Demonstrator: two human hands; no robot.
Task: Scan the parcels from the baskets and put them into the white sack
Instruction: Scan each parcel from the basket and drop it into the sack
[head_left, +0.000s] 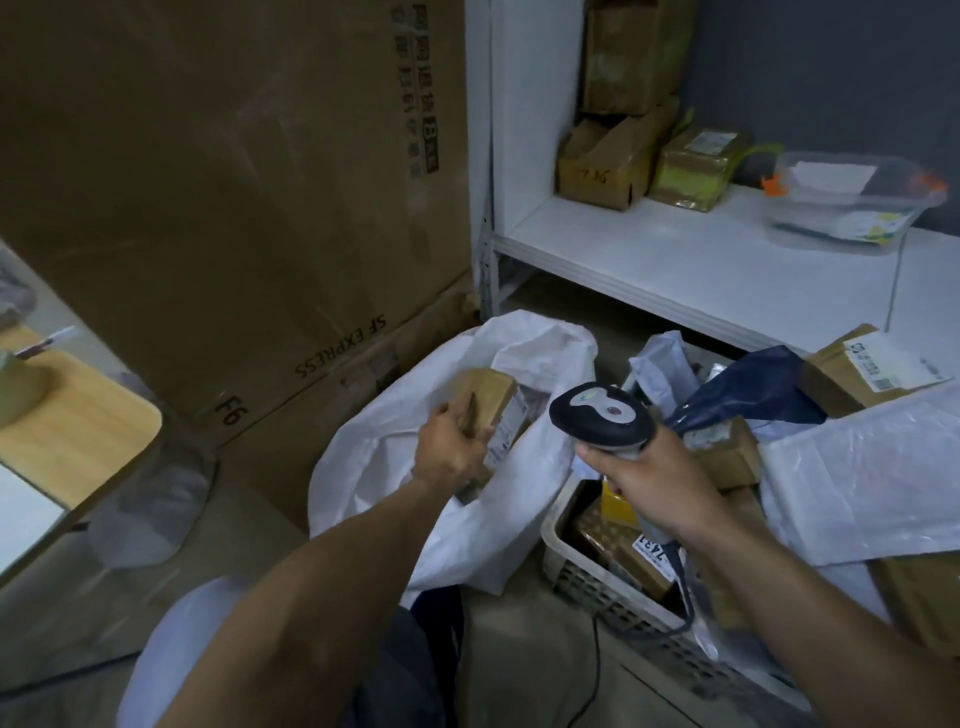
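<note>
Floor basket (597, 587) half-buried under parcels (857, 483)

Down on the floor (519, 670), the white sack (467, 525) stands with its mouth gaping. Just beside it, on the right, sits the pale slotted basket (592, 587). Behind the sack, big cardboard boxes (208, 182) are stacked up on the left. Now the white shelf (649, 260): brown cartons (597, 166) are piled in the back left corner. A tape-wrapped yellowish parcel (696, 166) sits just beside them, and there's a clear plastic tub (847, 208) near it, out toward the right edge.
</note>
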